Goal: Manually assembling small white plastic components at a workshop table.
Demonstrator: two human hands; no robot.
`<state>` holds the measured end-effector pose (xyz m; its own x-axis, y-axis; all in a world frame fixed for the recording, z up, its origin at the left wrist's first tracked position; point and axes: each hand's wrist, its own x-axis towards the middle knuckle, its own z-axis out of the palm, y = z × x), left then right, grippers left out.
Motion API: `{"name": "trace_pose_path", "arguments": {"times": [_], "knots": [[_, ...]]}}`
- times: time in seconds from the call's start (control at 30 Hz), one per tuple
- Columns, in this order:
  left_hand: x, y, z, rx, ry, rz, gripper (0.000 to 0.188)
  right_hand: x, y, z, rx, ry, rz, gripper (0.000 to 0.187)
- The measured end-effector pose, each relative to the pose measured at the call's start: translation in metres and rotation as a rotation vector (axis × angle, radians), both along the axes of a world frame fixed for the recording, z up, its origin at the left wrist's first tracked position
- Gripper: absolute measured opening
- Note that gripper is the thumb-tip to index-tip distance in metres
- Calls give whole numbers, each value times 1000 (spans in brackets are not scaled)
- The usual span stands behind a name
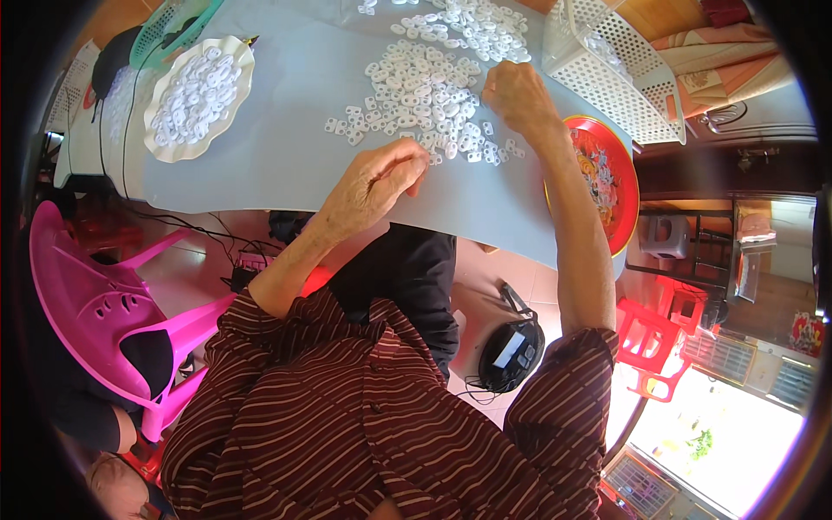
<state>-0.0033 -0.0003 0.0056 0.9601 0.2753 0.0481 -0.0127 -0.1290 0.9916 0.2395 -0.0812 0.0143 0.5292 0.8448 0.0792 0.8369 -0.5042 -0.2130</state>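
Observation:
A loose pile of small white plastic pieces (425, 82), many oval and with holes, spreads over the grey-blue table (286, 104). At the pile's near edge is my left hand (377, 184), its fingers curled together beside a few pieces. My right hand (520, 100) is closed at the right side of the pile, knuckles up. What either hand holds, if anything, is hidden by the fingers. More white pieces (451, 22) lie farther back on the table.
A scalloped cream dish (157, 130) heaped with white pieces stands at left, near a green basket (147, 45). On the right are a red round tray (626, 195) and a white perforated basket (641, 113). A pink chair (95, 299) and a black round device (511, 357) are below.

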Motion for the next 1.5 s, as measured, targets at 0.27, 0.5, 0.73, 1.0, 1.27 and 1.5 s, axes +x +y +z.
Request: {"name": "trace_pose_path", "arguments": {"times": [0.27,0.5,0.73,1.0,1.27,1.5], "knots": [[-1,1,-4,24,-52,23,23,-27,-10,13,256,97,18,11],[-18,47,3,397,-175,261,13,-122,-55,7,533,506,-109,10],[-9,87,9,946,-1,205,8,-136,-62,-15,683,482,-98,7],[15,97,8,1072,101,29,7,-137,-63,-18,693,517,-67,8],[14,102,2,1093,-75,13,6,-135,-68,-17,745,552,-126,10],[-3,47,31,507,15,-28,8,-138,-54,-18,856,921,-161,10]]}}
